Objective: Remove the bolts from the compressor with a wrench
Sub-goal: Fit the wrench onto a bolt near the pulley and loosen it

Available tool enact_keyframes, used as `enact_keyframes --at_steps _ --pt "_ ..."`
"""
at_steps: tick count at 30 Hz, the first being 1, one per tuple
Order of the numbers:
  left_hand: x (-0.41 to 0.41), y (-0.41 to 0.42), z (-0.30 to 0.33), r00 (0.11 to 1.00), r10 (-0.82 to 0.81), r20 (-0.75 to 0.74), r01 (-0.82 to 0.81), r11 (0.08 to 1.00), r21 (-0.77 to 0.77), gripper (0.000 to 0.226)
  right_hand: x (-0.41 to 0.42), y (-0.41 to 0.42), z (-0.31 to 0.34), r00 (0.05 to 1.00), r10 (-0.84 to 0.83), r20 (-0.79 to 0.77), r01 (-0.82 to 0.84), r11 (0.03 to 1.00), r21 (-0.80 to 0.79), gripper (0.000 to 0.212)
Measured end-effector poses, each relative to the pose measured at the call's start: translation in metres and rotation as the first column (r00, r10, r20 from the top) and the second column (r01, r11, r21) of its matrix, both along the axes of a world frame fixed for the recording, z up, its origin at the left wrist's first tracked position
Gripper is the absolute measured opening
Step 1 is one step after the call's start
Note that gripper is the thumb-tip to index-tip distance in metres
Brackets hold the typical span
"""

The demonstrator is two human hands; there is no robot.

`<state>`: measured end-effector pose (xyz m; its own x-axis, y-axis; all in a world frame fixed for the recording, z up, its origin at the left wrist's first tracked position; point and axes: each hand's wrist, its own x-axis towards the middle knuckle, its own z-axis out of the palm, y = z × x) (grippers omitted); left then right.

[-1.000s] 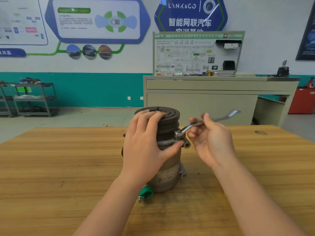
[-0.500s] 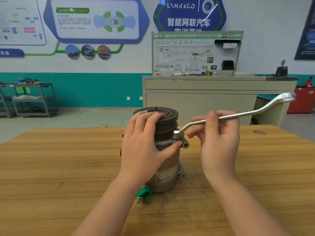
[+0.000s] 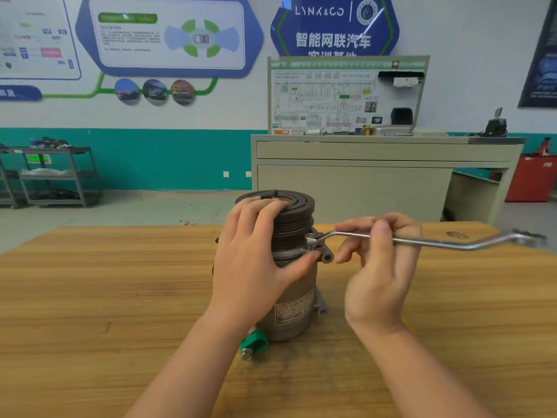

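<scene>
A grey compressor (image 3: 297, 309) stands upright on the wooden table (image 3: 90, 297), with a dark grooved pulley (image 3: 297, 212) on top. My left hand (image 3: 256, 267) wraps around its upper body, fingers over the pulley and thumb under the mounting lug. A silver ring wrench (image 3: 437, 242) sits with its near ring over a bolt (image 3: 311, 237) on the right flange. My right hand (image 3: 379, 267) grips the wrench's shank close to the compressor. The handle points right, almost level. A green-capped port (image 3: 256, 343) sticks out at the base.
Behind the table stand a beige cabinet (image 3: 376, 182) with a wiring display board, a red cabinet (image 3: 533, 179) at the right and grey shelf carts (image 3: 57, 176) at the left.
The wrench handle has swung clockwise, from pointing back-right to pointing right and lower, turning on the bolt. My right hand moved with it. The left hand stayed on the compressor.
</scene>
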<state>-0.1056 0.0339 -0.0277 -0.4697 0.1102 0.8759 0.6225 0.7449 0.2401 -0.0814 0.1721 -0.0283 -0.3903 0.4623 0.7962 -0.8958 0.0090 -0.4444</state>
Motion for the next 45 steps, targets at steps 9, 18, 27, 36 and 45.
enact_keyframes --at_steps 9,18,27,36,45 --pt "0.002 -0.001 0.001 1.0 -0.006 0.027 0.006 1.0 -0.013 0.074 -0.019 0.022 0.027 0.747 0.61 0.263 -0.402 0.73 -0.552 0.019" --pt "0.002 0.0 0.0 0.999 -0.009 0.031 0.01 1.0 -0.009 0.072 0.003 0.009 0.024 0.992 0.009 0.123 -0.004 0.999 -0.038 0.012" --pt "0.002 0.0 0.001 0.999 -0.036 0.014 0.036 0.999 0.011 0.067 0.007 0.005 0.004 0.919 -0.248 -0.305 0.375 0.786 0.491 0.022" --pt "0.0 -0.002 0.0 1.0 -0.017 0.003 0.017 1.0 -0.014 0.07 0.0 0.003 -0.002 0.985 -0.164 -0.06 0.172 0.971 0.168 0.025" --pt "0.002 -0.002 0.001 0.999 -0.032 0.025 0.032 0.999 -0.003 0.07 -0.016 0.019 0.016 0.7 0.687 0.196 -0.449 0.637 -0.627 0.02"
